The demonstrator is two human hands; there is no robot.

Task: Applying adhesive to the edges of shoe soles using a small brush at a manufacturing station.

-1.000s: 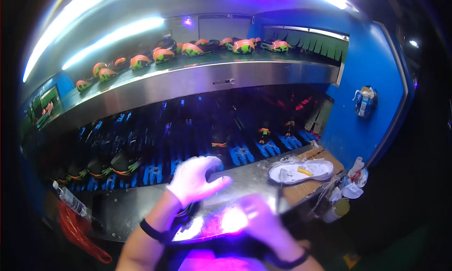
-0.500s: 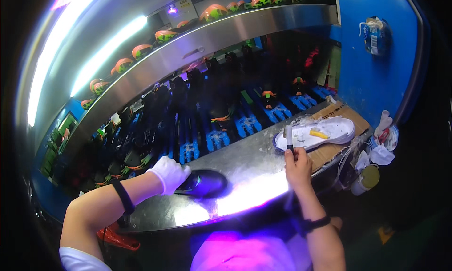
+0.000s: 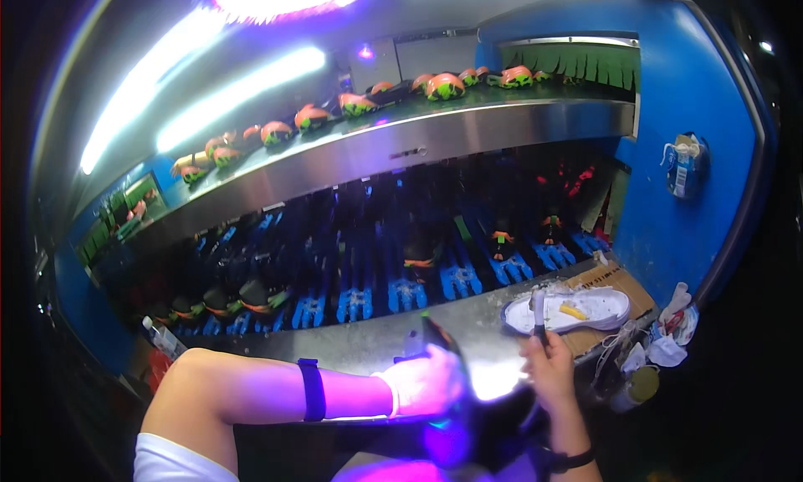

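Note:
My left hand (image 3: 422,383), in a white glove, is closed on a dark shoe (image 3: 447,440), tilted and smeared by motion in front of the bench edge. Parts of the shoe show above and below the glove. My bare right hand (image 3: 550,371) grips a slim tool (image 3: 539,313) with a dark handle and a flat pale end. The tool stands upright, its end over a white shoe sole (image 3: 609,306). In the sole lies a short yellow piece (image 3: 574,311). A flattened cardboard piece (image 3: 640,294) is under the sole.
Behind the metal bench (image 3: 318,341) runs a rack of blue forked holders (image 3: 407,295), some bearing dark shoes. An upper metal shelf (image 3: 401,151) carries several orange and green shoes (image 3: 445,86). At right are crumpled white cloths (image 3: 667,351), a can (image 3: 636,388) and a blue wall (image 3: 719,105).
My left hand has lifted the dark shoe off the bench and carried it right, toward my body. My right hand keeps the tool at the sole. The view has tilted up.

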